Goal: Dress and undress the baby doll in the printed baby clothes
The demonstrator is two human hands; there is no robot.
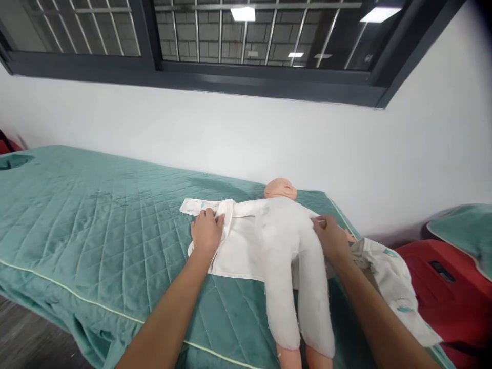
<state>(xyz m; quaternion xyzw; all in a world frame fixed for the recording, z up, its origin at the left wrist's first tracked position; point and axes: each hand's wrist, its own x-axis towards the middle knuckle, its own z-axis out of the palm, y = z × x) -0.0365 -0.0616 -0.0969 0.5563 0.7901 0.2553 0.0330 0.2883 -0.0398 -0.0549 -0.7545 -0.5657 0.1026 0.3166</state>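
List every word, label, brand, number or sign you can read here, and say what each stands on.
No text can be read.
Dark label on the red object at right: too small and blurred.
Small pale mark on the window: too small to tell whether it is lettering.
Teal prints on the white garment and the white cloth at right: too blurred to tell.

The baby doll [282,225] lies on its back on the green bed [115,220], bald head at 12 o'clock and legs at 6. Its body and upper legs are soft and white. A white shirt [240,251] is spread under it, one sleeve with tiny green pictures pointing to 10 o'clock.
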